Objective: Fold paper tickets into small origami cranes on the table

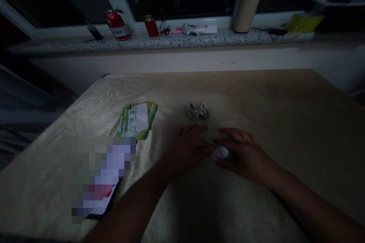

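Inside the pale table's [299, 121] slanting left edge lie a lit phone [105, 182] and, beyond it, green cards [134, 119]; on the speckled sill [171, 41] behind stand a red can [117, 26] and a red jar [151, 27], contents hidden. 2 small paper shapes [199, 110] sit past the hands. The left hand's [189, 146] fingertips reach the folded paper [220, 153]; too dark to tell whether they pinch. The right hand [245, 152] clamps that paper between thumb and finger. Rightward, wide tabletop runs to the slanting right edge.
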The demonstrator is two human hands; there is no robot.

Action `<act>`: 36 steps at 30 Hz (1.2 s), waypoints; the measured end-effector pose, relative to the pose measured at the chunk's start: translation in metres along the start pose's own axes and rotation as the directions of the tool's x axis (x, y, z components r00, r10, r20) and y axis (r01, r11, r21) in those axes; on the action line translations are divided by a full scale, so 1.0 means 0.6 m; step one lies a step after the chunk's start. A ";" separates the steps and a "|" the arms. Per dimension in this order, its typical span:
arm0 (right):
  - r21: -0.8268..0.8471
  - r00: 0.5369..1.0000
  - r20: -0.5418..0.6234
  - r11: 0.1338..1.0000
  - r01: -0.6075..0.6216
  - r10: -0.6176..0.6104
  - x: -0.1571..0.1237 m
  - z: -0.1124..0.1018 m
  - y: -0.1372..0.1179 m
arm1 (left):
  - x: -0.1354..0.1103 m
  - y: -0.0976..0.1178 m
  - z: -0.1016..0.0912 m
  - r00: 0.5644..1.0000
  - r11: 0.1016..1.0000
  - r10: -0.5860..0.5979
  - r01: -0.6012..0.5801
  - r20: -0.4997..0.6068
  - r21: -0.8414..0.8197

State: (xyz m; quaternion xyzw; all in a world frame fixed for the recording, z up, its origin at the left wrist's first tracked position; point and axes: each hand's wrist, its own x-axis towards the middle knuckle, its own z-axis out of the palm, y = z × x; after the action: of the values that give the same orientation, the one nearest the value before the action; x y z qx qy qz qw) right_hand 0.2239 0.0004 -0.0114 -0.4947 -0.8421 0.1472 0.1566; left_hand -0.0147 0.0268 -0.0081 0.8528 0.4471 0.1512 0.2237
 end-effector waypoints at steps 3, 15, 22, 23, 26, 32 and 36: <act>-0.003 1.000 0.003 1.000 -0.001 0.001 -0.001 -0.001 0.000 | 0.002 0.006 0.004 0.999 0.999 0.025 -0.023 -0.041 0.047; 0.033 1.000 -0.013 0.999 0.003 -0.003 -0.003 0.007 0.002 | -0.008 0.006 0.008 0.997 0.996 0.070 -0.068 -0.034 0.056; 0.051 0.999 -0.040 0.999 0.008 -0.006 -0.005 0.010 0.001 | -0.016 0.024 0.012 0.997 0.979 0.077 -0.076 0.005 0.187; 0.049 0.999 -0.039 0.999 0.006 -0.005 -0.005 0.010 0.001 | -0.018 0.029 0.012 0.997 0.978 0.078 -0.078 0.007 0.196; 0.045 0.999 -0.034 0.999 -0.003 0.004 -0.004 0.010 0.001 | -0.023 0.040 0.010 0.998 0.976 0.066 -0.068 0.020 0.207; 0.063 0.999 0.006 0.997 0.046 -0.047 -0.004 0.002 0.005 | -0.020 0.024 0.003 0.995 0.992 0.070 -0.077 0.076 0.098; 0.069 0.997 0.010 0.995 0.074 -0.075 -0.002 -0.002 0.012 | -0.012 0.011 0.001 0.995 0.996 0.081 -0.084 0.061 0.039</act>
State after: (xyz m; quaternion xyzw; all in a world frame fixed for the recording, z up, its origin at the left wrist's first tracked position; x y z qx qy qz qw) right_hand 0.2307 0.0028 -0.0136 -0.4563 -0.8554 0.1732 0.1734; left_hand -0.0137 0.0175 -0.0055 0.8792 0.4076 0.1254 0.2126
